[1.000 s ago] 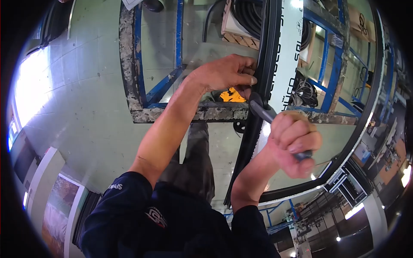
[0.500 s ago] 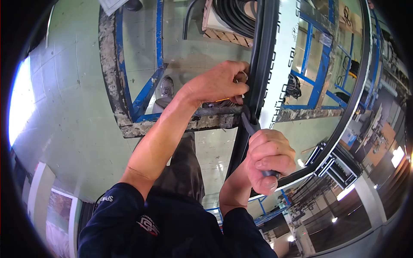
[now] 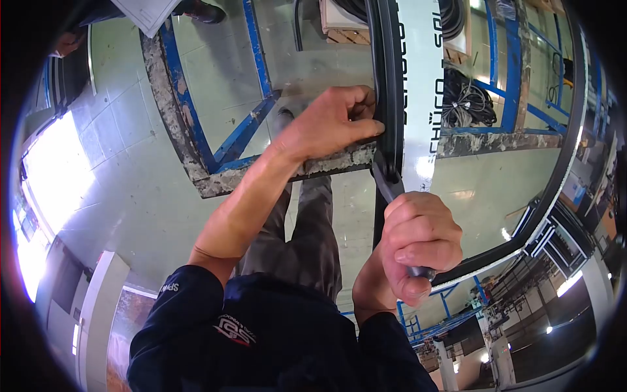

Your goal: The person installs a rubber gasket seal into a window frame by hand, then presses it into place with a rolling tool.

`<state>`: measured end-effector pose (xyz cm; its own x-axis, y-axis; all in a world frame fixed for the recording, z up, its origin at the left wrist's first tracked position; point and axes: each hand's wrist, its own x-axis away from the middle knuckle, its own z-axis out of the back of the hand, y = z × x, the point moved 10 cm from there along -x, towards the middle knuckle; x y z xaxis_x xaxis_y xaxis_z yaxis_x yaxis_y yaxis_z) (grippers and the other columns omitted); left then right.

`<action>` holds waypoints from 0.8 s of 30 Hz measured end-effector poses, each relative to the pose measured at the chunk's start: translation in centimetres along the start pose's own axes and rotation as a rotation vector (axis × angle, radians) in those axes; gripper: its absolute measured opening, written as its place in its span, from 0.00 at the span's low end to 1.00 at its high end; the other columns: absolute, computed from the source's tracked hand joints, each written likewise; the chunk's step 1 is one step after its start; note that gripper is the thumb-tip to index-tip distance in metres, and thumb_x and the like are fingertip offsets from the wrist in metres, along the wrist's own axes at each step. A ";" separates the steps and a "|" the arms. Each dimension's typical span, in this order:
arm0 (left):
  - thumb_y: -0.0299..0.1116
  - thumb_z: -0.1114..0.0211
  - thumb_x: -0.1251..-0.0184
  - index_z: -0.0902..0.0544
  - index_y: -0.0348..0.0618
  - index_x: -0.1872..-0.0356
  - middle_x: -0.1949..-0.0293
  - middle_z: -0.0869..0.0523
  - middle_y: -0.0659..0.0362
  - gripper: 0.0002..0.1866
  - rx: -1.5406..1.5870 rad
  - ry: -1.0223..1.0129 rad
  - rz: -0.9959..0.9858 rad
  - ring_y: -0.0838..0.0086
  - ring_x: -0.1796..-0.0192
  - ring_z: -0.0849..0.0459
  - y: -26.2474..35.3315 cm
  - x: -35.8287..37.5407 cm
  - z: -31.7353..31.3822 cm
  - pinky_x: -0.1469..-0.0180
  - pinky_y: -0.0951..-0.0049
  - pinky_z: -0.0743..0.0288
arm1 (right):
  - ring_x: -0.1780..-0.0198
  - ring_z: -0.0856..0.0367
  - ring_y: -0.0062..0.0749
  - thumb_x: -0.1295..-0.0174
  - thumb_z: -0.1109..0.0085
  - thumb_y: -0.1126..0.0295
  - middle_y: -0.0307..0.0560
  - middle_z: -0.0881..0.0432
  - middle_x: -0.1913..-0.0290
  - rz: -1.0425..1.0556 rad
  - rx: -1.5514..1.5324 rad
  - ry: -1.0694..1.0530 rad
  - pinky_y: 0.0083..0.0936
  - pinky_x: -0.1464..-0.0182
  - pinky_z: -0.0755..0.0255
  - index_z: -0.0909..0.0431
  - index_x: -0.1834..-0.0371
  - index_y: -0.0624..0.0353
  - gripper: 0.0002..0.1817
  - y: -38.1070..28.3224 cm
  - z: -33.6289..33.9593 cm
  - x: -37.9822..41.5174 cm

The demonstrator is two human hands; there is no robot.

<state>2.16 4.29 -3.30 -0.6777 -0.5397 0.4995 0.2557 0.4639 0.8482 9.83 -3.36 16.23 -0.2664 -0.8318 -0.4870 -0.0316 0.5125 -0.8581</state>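
Note:
My right hand (image 3: 421, 242) is wrapped round a dark-handled tool (image 3: 386, 185), whose curved end touches the black frame profile (image 3: 390, 85). Against the profile's left side, a little farther up, my left hand (image 3: 334, 124) has its fingers curled and its thumb on the black edge. Whatever lies between those fingers is too hidden to make out. Beside the black strip runs white film with dark lettering (image 3: 421, 98).
A worn stand with blue legs (image 3: 240, 134) supports the frame. Coiled black cable (image 3: 465, 103) lies beyond the glass. A pallet (image 3: 345, 34) is at the top. Another person's shoe (image 3: 208, 12) and hand (image 3: 67, 43) show at upper left.
The view has shifted, and another person's hand and shoe now show at upper left. Both my hands stay at the profile, the right still round the tool.

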 end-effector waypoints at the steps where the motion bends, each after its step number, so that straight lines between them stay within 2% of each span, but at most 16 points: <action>1: 0.34 0.28 0.37 0.20 0.35 0.64 0.76 0.26 0.68 0.12 -0.005 -0.019 -0.014 0.82 0.70 0.30 0.1 -0.1 0.0 0.66 0.75 0.32 | 0.90 0.36 0.25 0.30 0.43 0.48 0.39 0.29 0.85 0.013 0.007 -0.003 0.23 0.87 0.44 0.27 0.72 0.61 0.24 0.1 -0.2 -0.2; 3: 0.34 0.28 0.38 0.19 0.33 0.68 0.78 0.22 0.63 0.13 -0.008 -0.054 -0.048 0.80 0.72 0.28 0.9 0.0 0.2 0.67 0.72 0.31 | 0.90 0.36 0.25 0.30 0.43 0.48 0.39 0.29 0.85 0.029 0.026 -0.015 0.23 0.87 0.44 0.27 0.72 0.60 0.25 0.2 -0.5 -0.4; 6: 0.37 0.27 0.34 0.19 0.33 0.70 0.77 0.22 0.66 0.15 -0.081 -0.078 0.000 0.84 0.70 0.29 1.5 0.4 0.4 0.67 0.75 0.33 | 0.89 0.35 0.28 0.31 0.41 0.49 0.40 0.29 0.85 0.019 0.040 -0.055 0.24 0.86 0.42 0.27 0.72 0.61 0.24 0.5 -1.1 -0.6; 9: 0.36 0.28 0.33 0.17 0.33 0.72 0.77 0.18 0.63 0.15 -0.062 -0.117 0.014 0.83 0.70 0.25 0.8 0.2 0.3 0.66 0.75 0.30 | 0.86 0.32 0.32 0.33 0.36 0.53 0.42 0.28 0.83 -0.024 0.030 -0.113 0.26 0.83 0.39 0.26 0.72 0.62 0.22 0.7 -1.9 -0.6; 13: 0.35 0.29 0.32 0.14 0.31 0.69 0.74 0.13 0.59 0.14 -0.042 -0.135 -0.012 0.81 0.69 0.18 0.4 0.0 0.3 0.64 0.74 0.24 | 0.85 0.32 0.32 0.35 0.35 0.53 0.42 0.28 0.82 -0.037 0.091 -0.168 0.26 0.83 0.39 0.27 0.73 0.62 0.22 1.4 -2.9 -0.5; 19: 0.34 0.29 0.33 0.14 0.30 0.70 0.75 0.13 0.58 0.13 -0.045 -0.126 -0.059 0.80 0.69 0.17 0.5 -0.2 0.3 0.64 0.74 0.24 | 0.84 0.31 0.34 0.38 0.33 0.52 0.41 0.29 0.83 -0.097 0.129 -0.197 0.27 0.80 0.37 0.28 0.77 0.61 0.23 2.4 -3.3 -0.9; 22: 0.32 0.30 0.34 0.15 0.31 0.70 0.77 0.16 0.60 0.12 -0.005 -0.127 -0.001 0.82 0.70 0.20 0.7 -0.1 0.3 0.66 0.74 0.27 | 0.84 0.30 0.35 0.40 0.32 0.51 0.41 0.28 0.83 -0.131 0.158 -0.222 0.27 0.80 0.36 0.28 0.79 0.60 0.24 2.8 -3.3 -1.3; 24: 0.32 0.30 0.35 0.16 0.31 0.72 0.78 0.19 0.61 0.12 0.027 -0.100 0.016 0.82 0.72 0.23 0.6 -0.3 0.4 0.68 0.75 0.30 | 0.84 0.30 0.35 0.40 0.31 0.51 0.41 0.28 0.83 -0.176 0.185 -0.145 0.28 0.80 0.35 0.28 0.79 0.60 0.24 2.9 -3.1 -1.2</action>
<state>2.26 5.00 -2.99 -0.7395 -0.4601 0.4913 0.2490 0.4912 0.8347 7.08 -0.21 14.83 -0.1315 -0.9332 -0.3345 0.1147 0.3209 -0.9402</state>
